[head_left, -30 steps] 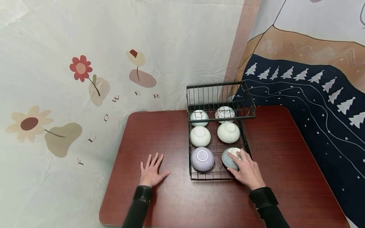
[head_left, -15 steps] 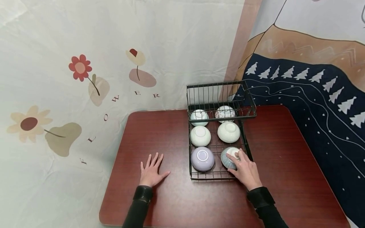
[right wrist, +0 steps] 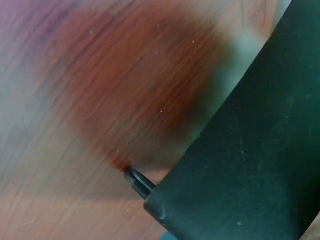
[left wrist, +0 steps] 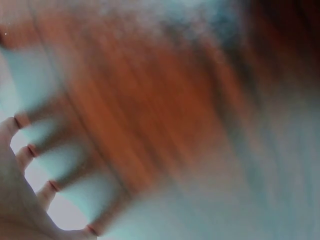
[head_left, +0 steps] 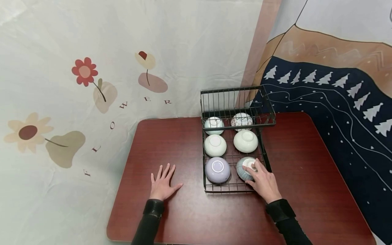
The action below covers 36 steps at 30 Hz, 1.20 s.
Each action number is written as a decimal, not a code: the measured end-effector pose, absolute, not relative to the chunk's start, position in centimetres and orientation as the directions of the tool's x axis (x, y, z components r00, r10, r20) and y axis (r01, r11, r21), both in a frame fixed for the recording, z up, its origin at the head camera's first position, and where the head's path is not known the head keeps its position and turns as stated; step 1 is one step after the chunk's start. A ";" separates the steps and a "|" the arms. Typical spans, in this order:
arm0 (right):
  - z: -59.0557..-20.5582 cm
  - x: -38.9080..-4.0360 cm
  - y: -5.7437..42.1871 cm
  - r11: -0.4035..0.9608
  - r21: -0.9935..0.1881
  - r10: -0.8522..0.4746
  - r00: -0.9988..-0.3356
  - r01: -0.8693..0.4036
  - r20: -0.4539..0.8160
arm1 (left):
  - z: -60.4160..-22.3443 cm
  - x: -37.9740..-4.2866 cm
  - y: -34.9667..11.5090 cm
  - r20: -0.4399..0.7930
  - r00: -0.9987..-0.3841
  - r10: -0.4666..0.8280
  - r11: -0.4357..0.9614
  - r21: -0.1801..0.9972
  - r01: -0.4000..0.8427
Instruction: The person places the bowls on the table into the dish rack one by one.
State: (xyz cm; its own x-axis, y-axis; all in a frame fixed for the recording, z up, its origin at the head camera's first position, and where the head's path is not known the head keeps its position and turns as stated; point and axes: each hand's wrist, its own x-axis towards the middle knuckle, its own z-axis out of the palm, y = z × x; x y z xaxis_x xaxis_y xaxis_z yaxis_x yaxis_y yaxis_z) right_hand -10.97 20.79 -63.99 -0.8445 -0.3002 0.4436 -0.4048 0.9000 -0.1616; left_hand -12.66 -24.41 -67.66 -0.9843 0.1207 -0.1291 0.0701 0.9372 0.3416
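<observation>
My right hand (head_left: 264,183) grips an upside-down bowl with a blue-grey patterned side (head_left: 241,169), at the front right of a black wire rack (head_left: 228,192). Its fingertips lie at the white foot ring and the thumb is against the side. The right wrist view shows only the dark wristband (right wrist: 240,150) and wood, with the hand hidden. Flat on the tabletop left of the rack, my left hand (head_left: 162,188) rests with fingers spread; its fingers (left wrist: 47,192) also show in the left wrist view. Beside the gripped bowl sits an upturned lilac bowl (head_left: 217,170).
Two cream bowls, one left (head_left: 215,145) and one right (head_left: 245,141), stand upturned mid-rack. Behind them, a pale bowl (head_left: 214,124) and a floral bowl (head_left: 242,120) sit under the raised upper basket (head_left: 238,128). The red-brown table (head_left: 190,217) meets a printed cloth (head_left: 183,44).
My right hand has shifted slightly left, and the patterned bowl has moved a little left and stands more level. My left hand has stayed in place.
</observation>
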 end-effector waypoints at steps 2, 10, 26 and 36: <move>-64.0 -10.9 20.8 0.899 -0.170 -0.296 -0.846 -0.403 0.443 | -67.6 -12.7 -24.4 -0.128 -0.984 0.122 0.937 0.343 0.071; -63.9 -11.2 20.6 0.915 -0.174 -0.274 -0.878 -0.364 0.393 | -67.4 -12.8 -24.5 -0.128 -0.984 0.123 0.936 0.344 0.072; -63.6 -12.1 20.4 0.928 -0.218 -0.220 -0.916 -0.302 0.335 | -67.7 -12.9 -24.5 -0.127 -0.984 0.123 0.936 0.344 0.072; -63.9 -11.8 20.4 0.930 -0.213 -0.217 -0.916 -0.299 0.338 | -67.7 -12.8 -24.4 -0.136 -0.983 0.125 0.937 0.341 0.071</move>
